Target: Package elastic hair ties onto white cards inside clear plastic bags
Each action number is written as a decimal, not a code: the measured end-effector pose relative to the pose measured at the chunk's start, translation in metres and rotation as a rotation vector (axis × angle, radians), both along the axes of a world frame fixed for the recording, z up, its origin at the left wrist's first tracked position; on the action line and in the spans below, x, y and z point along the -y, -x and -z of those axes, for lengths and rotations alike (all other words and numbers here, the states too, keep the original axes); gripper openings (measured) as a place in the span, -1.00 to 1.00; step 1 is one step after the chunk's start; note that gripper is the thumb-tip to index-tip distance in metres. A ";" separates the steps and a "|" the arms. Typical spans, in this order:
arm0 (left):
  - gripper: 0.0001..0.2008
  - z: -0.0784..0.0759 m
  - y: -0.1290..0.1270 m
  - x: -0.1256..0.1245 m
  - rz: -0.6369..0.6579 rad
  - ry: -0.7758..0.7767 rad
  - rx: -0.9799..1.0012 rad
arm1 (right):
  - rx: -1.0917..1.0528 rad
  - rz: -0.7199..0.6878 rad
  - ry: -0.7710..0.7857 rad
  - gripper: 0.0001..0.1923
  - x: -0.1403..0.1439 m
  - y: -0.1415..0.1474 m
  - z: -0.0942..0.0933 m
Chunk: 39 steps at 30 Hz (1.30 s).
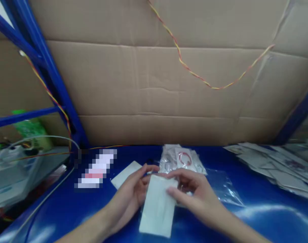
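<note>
Between my hands is a white card (157,209), tilted, with what looks like a clear plastic edge along its left side. My right hand (194,190) grips its upper right part, thumb flat on the front and fingers behind. At the upper left edge, my left hand (133,194) curls around the card, its fingertips partly hidden behind it. Another white card (126,173) lies on the blue table just beyond my left hand. Past my right hand is a pile of clear bags (180,158) with white cards inside; one shows a red ring-shaped item.
An empty-looking clear plastic bag (223,187) lies right of my right hand. Several flat white packets (275,165) are spread at the right. Left stand a grey device (14,172) and a green bag (32,130), by a blue metal frame (52,74). Cardboard (156,77) backs the table.
</note>
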State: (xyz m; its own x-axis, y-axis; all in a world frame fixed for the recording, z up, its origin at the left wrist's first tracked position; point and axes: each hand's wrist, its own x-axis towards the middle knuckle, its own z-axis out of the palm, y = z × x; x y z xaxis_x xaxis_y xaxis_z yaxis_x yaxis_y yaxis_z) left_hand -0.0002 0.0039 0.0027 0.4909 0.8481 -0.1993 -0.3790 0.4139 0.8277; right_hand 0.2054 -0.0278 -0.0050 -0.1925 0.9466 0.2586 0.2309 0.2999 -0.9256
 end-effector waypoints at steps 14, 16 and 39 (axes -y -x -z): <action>-0.76 0.004 0.003 0.002 -0.037 -0.509 -0.414 | -0.060 0.106 0.007 -0.82 -0.002 0.000 -0.004; -0.78 0.003 0.003 0.004 -0.044 -0.541 -0.445 | -0.062 0.083 0.027 -0.80 -0.002 0.000 -0.005; -0.74 0.003 0.008 0.015 0.247 -0.242 -0.313 | -0.218 -0.041 0.113 -0.77 0.004 0.007 -0.005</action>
State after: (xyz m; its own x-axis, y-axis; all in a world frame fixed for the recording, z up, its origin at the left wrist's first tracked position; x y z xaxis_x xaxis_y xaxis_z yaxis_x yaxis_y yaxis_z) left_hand -0.0082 -0.0112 -0.0007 0.6315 0.7540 -0.1807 -0.0098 0.2408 0.9705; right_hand 0.1986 -0.0316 -0.0001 -0.1827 0.9644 0.1911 0.0121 0.1966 -0.9804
